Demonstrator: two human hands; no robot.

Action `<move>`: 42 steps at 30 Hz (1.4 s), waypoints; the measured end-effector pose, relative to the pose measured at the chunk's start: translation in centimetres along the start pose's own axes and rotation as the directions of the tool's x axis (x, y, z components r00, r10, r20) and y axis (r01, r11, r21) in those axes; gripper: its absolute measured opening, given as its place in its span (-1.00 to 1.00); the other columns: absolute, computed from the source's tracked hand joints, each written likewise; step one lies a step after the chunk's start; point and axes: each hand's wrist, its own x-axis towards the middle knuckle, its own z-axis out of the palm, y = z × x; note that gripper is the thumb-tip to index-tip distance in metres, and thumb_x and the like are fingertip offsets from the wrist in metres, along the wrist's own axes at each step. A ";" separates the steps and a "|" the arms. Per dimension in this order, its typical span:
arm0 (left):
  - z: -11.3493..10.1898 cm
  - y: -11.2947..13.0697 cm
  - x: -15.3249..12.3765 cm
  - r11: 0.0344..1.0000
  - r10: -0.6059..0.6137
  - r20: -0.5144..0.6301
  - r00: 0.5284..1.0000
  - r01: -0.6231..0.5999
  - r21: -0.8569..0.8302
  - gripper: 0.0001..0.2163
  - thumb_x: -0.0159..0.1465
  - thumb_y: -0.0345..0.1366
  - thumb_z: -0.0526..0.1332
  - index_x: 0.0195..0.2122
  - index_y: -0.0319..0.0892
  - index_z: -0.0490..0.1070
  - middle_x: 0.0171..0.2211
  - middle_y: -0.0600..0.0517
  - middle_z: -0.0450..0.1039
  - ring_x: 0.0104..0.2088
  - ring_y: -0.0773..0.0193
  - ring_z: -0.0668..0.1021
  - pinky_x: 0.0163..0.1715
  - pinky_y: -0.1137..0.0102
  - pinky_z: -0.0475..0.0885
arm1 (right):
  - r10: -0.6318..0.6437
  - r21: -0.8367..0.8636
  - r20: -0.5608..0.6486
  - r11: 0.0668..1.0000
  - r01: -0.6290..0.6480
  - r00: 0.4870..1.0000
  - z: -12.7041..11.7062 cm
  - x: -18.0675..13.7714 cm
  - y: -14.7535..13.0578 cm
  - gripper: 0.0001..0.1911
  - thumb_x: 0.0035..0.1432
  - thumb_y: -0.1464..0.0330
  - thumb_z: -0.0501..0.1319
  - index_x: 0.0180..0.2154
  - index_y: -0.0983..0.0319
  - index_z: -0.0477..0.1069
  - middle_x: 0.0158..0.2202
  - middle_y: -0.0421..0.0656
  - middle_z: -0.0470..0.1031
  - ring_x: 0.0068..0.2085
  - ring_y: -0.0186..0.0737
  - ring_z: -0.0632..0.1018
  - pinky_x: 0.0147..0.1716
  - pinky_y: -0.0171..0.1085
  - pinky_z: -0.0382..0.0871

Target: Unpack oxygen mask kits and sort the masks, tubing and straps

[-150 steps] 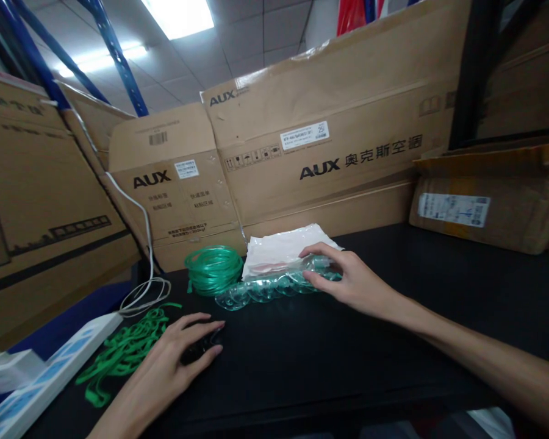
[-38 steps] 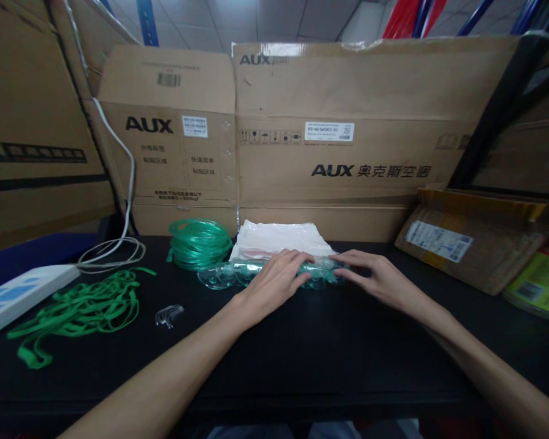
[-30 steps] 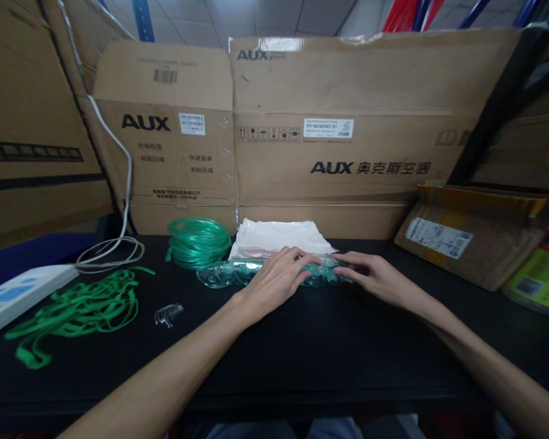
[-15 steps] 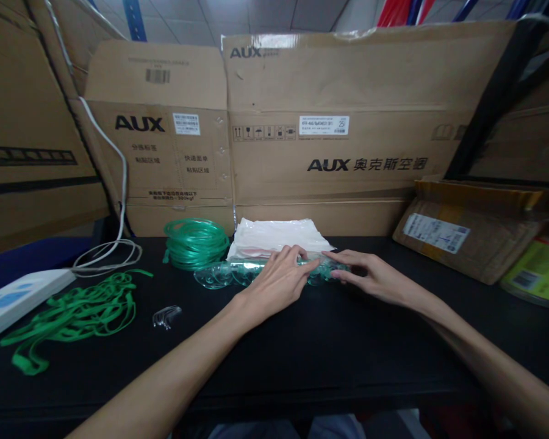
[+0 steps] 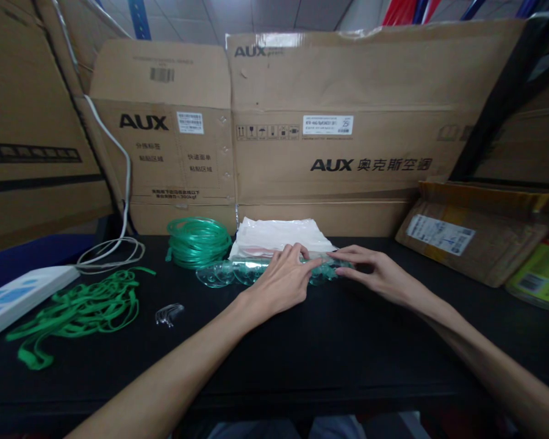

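Cardboard boxes (image 5: 348, 122) stand along the back of a black desk (image 5: 329, 353). A row of clear plastic masks (image 5: 238, 272) lies near the back edge, just in front of a white bag (image 5: 279, 233). The left hand (image 5: 286, 281) rests on the row, fingers curled over it; the right hand (image 5: 379, 275) presses its right end with flat fingers. A coil of green tubing (image 5: 197, 241) sits beside the row, and green straps (image 5: 80, 311) and a small clip (image 5: 168, 314) lie farther left.

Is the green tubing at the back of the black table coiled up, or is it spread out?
Coiled. The green tubing sits as one round, stacked ring of loops, apart from both hands, left of the white bags.
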 end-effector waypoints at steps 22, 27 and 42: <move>0.2 0.0 0.0 1.000 -0.010 -0.006 1.000 0.010 -0.002 -0.65 0.40 -0.38 0.04 0.18 -0.03 0.32 0.01 -0.09 0.29 0.02 0.06 0.37 0.06 0.11 0.34 | 0.073 -0.094 0.077 0.993 -0.066 0.994 -0.4 0.1 0.4 -0.48 0.29 0.03 0.19 0.16 0.16 0.49 0.05 -0.01 0.56 0.02 0.01 0.55 0.04 -0.07 0.38; 0.3 -0.2 -0.1 0.999 -0.021 -0.022 1.000 0.020 -0.033 -0.68 0.41 -0.37 0.06 0.17 -0.07 0.29 0.03 -0.08 0.31 0.07 0.06 0.36 0.09 0.12 0.34 | 0.110 -0.104 0.136 0.990 -0.096 0.985 -0.6 0.0 1.1 -0.43 0.31 0.03 0.17 0.22 0.18 0.42 0.05 -0.01 0.57 0.01 0.02 0.54 0.05 -0.05 0.36; 0.5 -1.0 -0.1 0.997 0.022 -0.044 0.999 -0.025 -0.074 -0.61 0.41 -0.40 0.08 0.23 0.04 0.30 0.00 -0.06 0.30 0.02 0.09 0.37 0.05 0.15 0.36 | -0.043 -0.233 0.093 0.970 0.064 0.995 0.5 -0.3 1.1 -0.55 0.37 0.11 0.10 0.19 0.06 0.45 -0.15 -0.07 0.46 -0.12 -0.08 0.51 -0.04 -0.10 0.39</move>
